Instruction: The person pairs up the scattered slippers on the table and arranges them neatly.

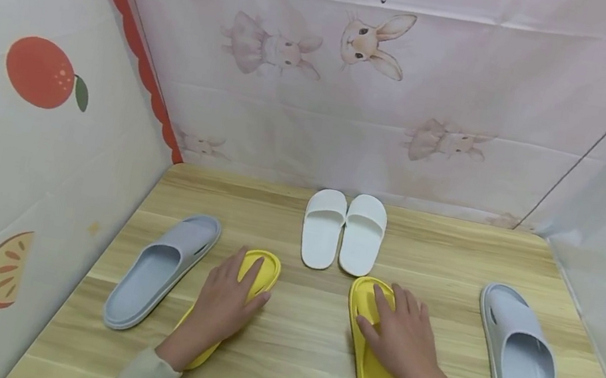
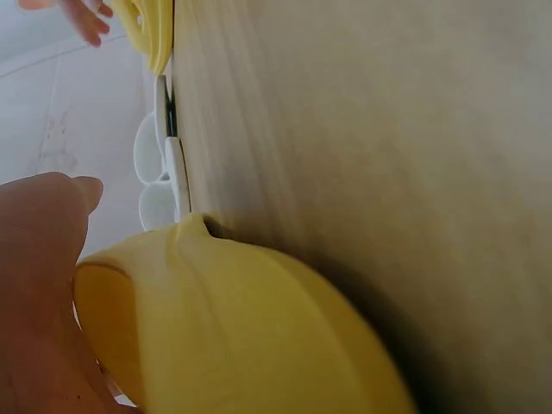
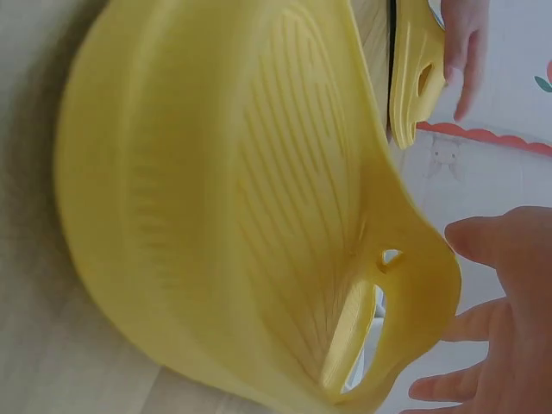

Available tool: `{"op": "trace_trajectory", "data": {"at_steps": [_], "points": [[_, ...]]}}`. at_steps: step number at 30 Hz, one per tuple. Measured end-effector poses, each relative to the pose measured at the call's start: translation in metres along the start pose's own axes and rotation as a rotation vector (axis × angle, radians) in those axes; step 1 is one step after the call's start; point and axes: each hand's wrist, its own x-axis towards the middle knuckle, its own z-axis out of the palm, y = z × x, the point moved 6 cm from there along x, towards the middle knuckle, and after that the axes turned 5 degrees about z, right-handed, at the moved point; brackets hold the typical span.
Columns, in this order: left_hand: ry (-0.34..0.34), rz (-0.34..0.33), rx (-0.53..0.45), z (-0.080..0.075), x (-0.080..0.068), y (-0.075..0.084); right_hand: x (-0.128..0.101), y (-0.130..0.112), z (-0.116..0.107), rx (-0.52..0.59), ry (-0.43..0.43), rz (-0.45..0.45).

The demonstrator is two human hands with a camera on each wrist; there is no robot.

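We judge the two yellow slippers to be light, moulded foam: springy rather than stiff, with a ribbed footbed that should give some grip, and nothing about them fragile. The best hold looks like the strap band across the front, or a pinch on the thick sole edge. The left yellow slipper (image 1: 246,287) lies on the wooden table (image 1: 299,350) just beside a grey slipper (image 1: 162,269); the right yellow slipper (image 1: 378,364) lies nearer the middle, well apart from the other grey slipper (image 1: 518,365). A white pair (image 1: 343,230) sits side by side farther back (toes toward the rabbit-print backdrop).

Our left hand (image 1: 224,303) lies over its slipper's strap, fingers curved round it and thumb at the side. Our right hand (image 1: 404,339) rests on the other strap, fingers spread and nearly straight, pressing rather than gripping. The hands are well apart, wrists low, forearms angling in from the near edge.
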Motion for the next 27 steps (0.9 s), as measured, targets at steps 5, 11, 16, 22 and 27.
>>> {"op": "trace_trajectory", "data": {"at_steps": [5,11,16,22,27], "points": [[0.005,-0.031,-0.005,-0.004,-0.01,-0.005,-0.007,0.006,-0.002,0.022,-0.005,0.028],[-0.009,-0.069,-0.067,-0.006,-0.021,-0.009,-0.016,0.01,0.001,0.079,-0.078,0.093],[-0.005,-0.079,-0.075,-0.009,-0.025,-0.007,-0.02,0.013,0.007,0.138,-0.125,0.147],[0.026,-0.069,-0.046,-0.009,-0.03,-0.003,-0.024,0.011,0.013,0.152,-0.125,0.159],[0.01,-0.077,-0.048,-0.009,-0.033,0.003,-0.026,0.008,0.012,0.134,-0.098,0.153]]}}
